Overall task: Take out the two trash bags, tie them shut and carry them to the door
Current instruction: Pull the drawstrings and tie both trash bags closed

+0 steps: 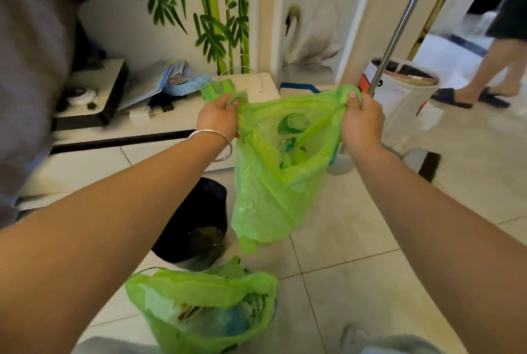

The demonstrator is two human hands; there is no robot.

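Held trash bag [273, 188]: green, hanging clear of the tiled floor [370, 239], mouth stretched open, not yet tied.
Second trash bag [205, 305]: sits on the floor below, mouth gaping; could tip and spill if bumped.
Black bin [196, 219]: just beside both bags, easily kicked.
Left hand [218, 116]: clenched on one handle loop.
Right hand [362, 122]: clenched on the other; thin plastic may tear if the pull sharpens.
Mop pole [399, 28]: close behind, could snag.

Both bags, held [273, 182] and lying [199, 296], are thin translucent plastic, crinkled; the floor [370, 239] is glossy tile; the bangle [216, 139] and pole [399, 28] are shiny metal.
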